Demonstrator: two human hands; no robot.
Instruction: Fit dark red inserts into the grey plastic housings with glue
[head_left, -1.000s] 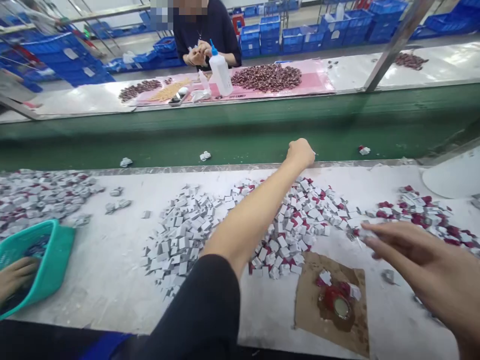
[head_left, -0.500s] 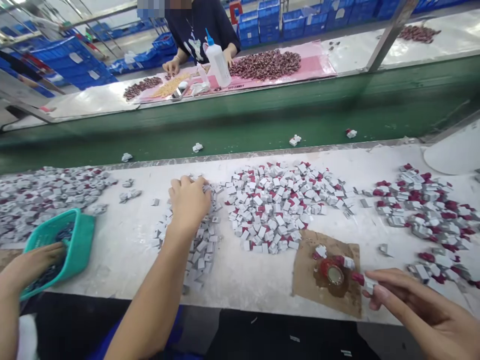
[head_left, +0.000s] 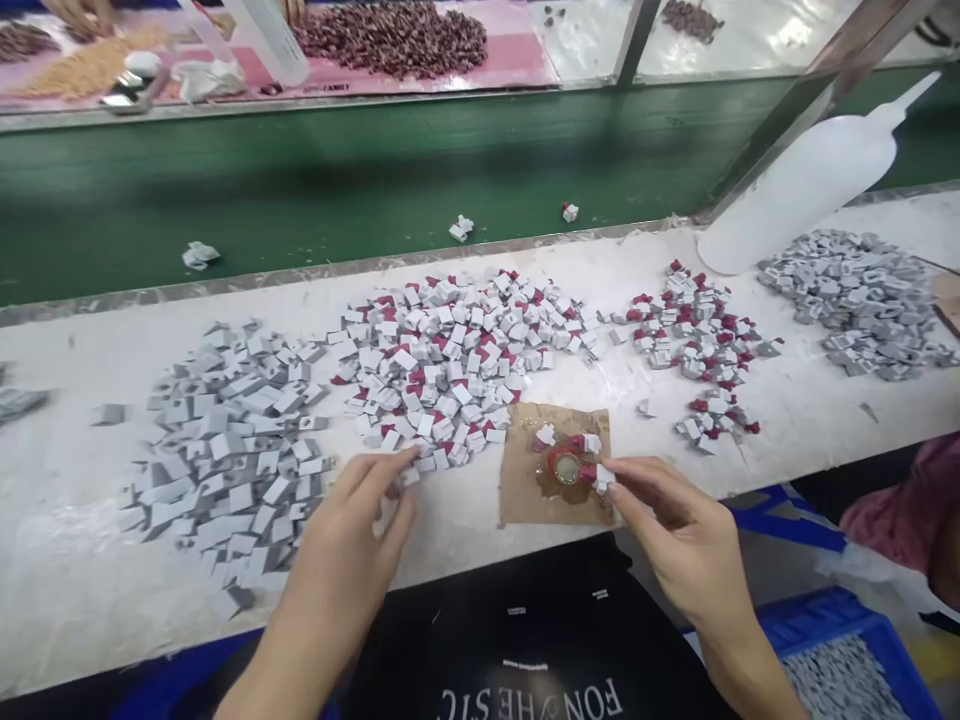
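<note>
My right hand pinches a small white plastic piece with a maroon part. Its maroon end is at the edge of a small round cap, which sits in a wet brown patch on a cardboard square. Two more white-and-maroon pieces rest around the cap, one of them a joined piece. My left hand has thumb and forefinger closed on a small light-grey piece, partly hidden by the fingers. It is between the loose grey pieces and a heap of white-and-maroon pieces.
Joined pieces lie right of the cardboard, with grey parts beyond. A large white squeeze bottle leans at the back right. Several pieces lie on the green belt. Another person's hand is across it.
The view has swung right and down. My left hand has left the grey pile's far side and come nearer with a piece. My right hand's piece has moved to the cap.
</note>
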